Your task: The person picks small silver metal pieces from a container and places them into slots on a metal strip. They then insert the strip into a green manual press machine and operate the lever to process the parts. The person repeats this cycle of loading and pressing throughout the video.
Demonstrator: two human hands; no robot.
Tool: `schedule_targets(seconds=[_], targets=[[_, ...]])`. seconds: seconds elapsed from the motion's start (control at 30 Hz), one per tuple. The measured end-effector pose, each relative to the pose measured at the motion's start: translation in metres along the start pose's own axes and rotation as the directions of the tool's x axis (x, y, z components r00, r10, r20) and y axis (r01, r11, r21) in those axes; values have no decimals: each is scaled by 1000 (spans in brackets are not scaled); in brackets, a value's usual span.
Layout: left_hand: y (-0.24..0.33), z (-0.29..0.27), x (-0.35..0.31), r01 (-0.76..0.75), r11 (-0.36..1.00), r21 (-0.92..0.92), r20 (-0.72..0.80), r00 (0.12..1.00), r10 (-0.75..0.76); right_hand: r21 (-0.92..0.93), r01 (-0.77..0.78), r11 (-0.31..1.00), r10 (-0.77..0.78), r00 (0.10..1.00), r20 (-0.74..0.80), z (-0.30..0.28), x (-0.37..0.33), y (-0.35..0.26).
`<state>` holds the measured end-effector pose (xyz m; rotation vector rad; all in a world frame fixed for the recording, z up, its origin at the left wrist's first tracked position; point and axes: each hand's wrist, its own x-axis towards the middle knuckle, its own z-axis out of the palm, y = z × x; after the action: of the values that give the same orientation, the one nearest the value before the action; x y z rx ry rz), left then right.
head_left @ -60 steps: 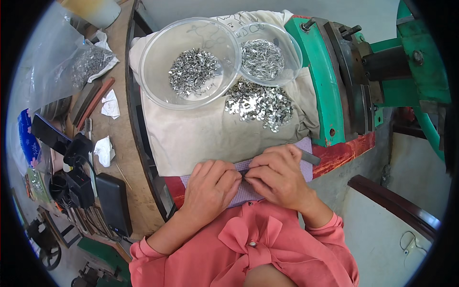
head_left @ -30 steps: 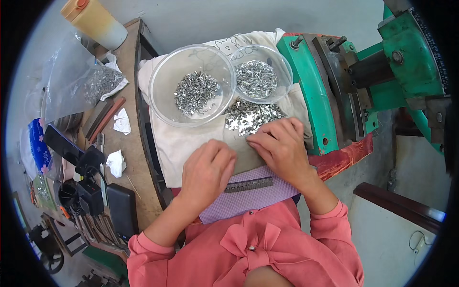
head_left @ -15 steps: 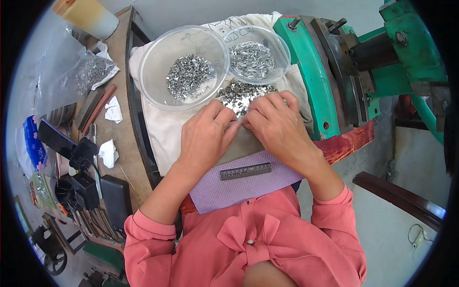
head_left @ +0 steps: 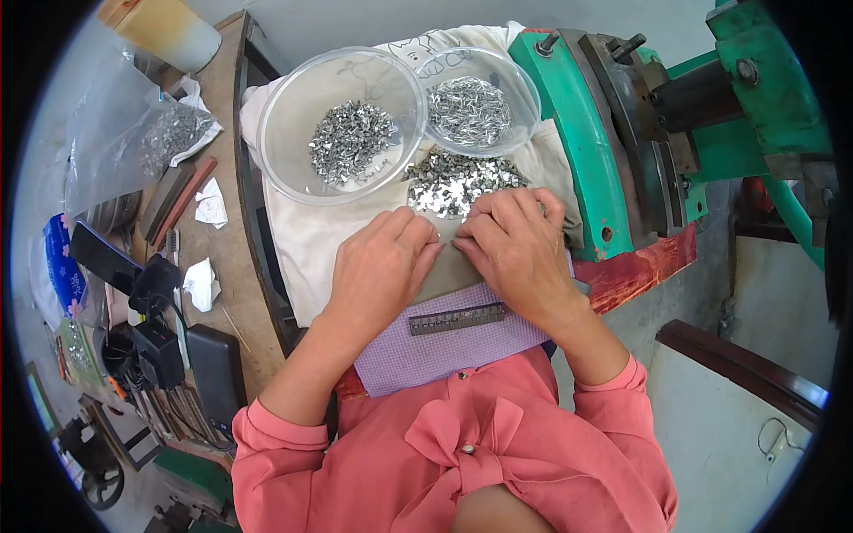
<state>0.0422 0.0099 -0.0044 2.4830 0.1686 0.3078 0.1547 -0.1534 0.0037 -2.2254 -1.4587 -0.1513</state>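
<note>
Side by side over the cloth, my left hand [head_left: 384,260] and my right hand [head_left: 517,253] have their fingers pinched together, a small gap between the tips. What either pinch holds, if anything, is too small to make out. Just beyond the fingertips lies a heap of small shiny metal pieces [head_left: 453,188]. Nearer me, a dark slotted metal bar [head_left: 457,319] rests on a purple textured mat [head_left: 391,364]. Behind the heap stand a large clear tub [head_left: 283,151] of small metal parts [head_left: 351,142] and a smaller clear tub [head_left: 528,98] of thin metal pins [head_left: 469,111].
A green machine [head_left: 582,160] with bolts and a heavy arm stands close on the right. At left, a wooden bench [head_left: 233,266] carries a phone [head_left: 99,253], a black case [head_left: 216,373], white paper scraps [head_left: 202,284] and a plastic bag [head_left: 115,133] of metal bits.
Both hands have drawn back slightly toward me from the heap, and their fingertips have moved a little apart. More of the heap shows. The bar stays put.
</note>
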Motion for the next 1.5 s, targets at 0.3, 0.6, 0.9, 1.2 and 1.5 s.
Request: schedule_targets(seconds=[0.3,0.6,0.9,1.2,1.5], targets=[[0,-13,-16,123,989,-84,-19,992,-125,122,0,992,2,1000,-17,-18,-19,-3],[5,-3,1,29,1000,-3,-46,999,-29,98,-72,993,77,996,-50,-15,-24,5],[12,-2,-10,9,997,77,-58,998,-5,86,-66,994,70,996,-52,-9,-16,3],[37,-6,-42,-69,994,-89,-37,997,66,104,-6,995,0,998,55,1,-1,4],[48,18,-47,-138,985,-106,-4,990,139,123,1,992,2,1000,-20,1,-14,3]])
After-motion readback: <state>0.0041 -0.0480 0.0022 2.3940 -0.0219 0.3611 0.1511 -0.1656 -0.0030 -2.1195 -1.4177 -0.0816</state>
